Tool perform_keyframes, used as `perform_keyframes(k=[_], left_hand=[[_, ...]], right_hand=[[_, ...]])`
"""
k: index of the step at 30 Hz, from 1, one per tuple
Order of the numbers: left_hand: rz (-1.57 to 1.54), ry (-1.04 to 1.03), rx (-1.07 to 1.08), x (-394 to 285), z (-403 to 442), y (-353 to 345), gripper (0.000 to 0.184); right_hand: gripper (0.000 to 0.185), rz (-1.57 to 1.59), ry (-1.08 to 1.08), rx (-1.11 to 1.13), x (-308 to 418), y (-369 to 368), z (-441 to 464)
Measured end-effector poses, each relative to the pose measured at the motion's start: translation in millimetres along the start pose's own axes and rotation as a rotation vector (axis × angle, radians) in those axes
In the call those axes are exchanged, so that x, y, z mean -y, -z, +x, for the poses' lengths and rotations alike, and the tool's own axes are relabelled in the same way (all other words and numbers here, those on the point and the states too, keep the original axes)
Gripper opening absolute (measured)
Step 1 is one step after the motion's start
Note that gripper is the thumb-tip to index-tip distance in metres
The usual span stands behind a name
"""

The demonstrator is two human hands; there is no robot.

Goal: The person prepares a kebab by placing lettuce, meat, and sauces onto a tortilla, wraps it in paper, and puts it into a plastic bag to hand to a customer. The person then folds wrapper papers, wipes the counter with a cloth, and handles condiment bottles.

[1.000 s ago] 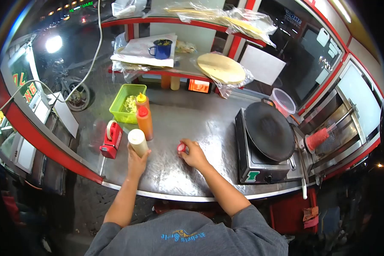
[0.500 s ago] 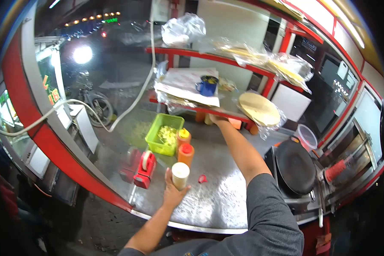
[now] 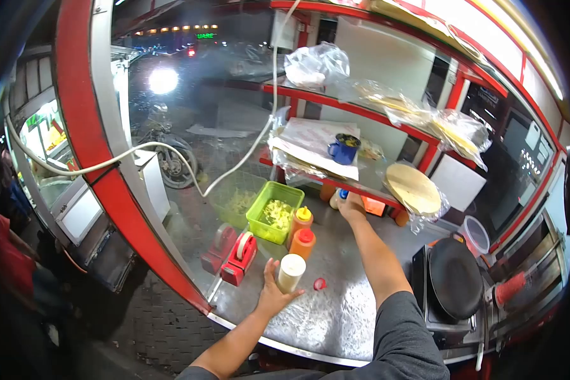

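My left hand [image 3: 277, 293] is wrapped round a pale squeeze bottle [image 3: 291, 272] that stands without its cap on the steel counter [image 3: 335, 316]. The red cap [image 3: 320, 284] lies just to its right. My right hand [image 3: 351, 206] reaches under the lower shelf, its fingers round a blue-topped bottle [image 3: 342, 195]; the far side of the grip is hidden. Beside the pale bottle stand an orange bottle with a red cap [image 3: 303, 242] and one with a yellow cap [image 3: 301, 221].
A green basket [image 3: 256, 212] of shredded vegetables and a red tape dispenser [image 3: 239, 259] are at the left. The shelf holds a blue mug [image 3: 344, 150] and flatbreads [image 3: 413, 188]. A black pan [image 3: 455, 278] sits on the stove at the right.
My right hand has let go of the red cap and reached forward under the shelf to the blue-topped bottle. My left hand stays on the pale bottle. The view has shifted.
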State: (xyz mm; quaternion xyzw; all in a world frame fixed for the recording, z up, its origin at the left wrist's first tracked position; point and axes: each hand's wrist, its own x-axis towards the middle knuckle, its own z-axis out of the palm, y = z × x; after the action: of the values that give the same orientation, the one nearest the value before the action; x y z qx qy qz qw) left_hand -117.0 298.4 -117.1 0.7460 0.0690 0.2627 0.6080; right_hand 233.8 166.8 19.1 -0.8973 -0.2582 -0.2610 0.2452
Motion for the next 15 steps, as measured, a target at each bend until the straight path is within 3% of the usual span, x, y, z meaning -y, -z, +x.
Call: perform_keyframes(k=[1, 3, 7, 9, 15], left_hand=[[-0.019, 0.004, 0.000, -0.5, -1.0, -1.4, 0.139], [-0.009, -0.043, -0.014, 6.0, 0.2, -1.3, 0.143], [-0.120, -0.112, -0.100, 18.9, -1.0, -2.9, 0.143], [0.012, -0.152, -0.167, 5.2, -5.2, 5.9, 0.134], [0.074, -0.673, -0.318, -49.2, -46.5, -12.7, 0.103]], right_hand=[[0.055, 0.129, 0.087, -0.158, -8.2, -6.5, -18.3], [0.058, 0.188, 0.094, -0.005, -22.1, 7.5, -53.1], [0.058, 0.238, 0.057, -0.085, -11.4, 65.5, -128.1], [0.058, 0.274, -0.026, -0.104, -3.6, 99.0, -165.1], [0.052, 0.163, -0.140, -0.101, 22.9, 226.1, -252.2]])
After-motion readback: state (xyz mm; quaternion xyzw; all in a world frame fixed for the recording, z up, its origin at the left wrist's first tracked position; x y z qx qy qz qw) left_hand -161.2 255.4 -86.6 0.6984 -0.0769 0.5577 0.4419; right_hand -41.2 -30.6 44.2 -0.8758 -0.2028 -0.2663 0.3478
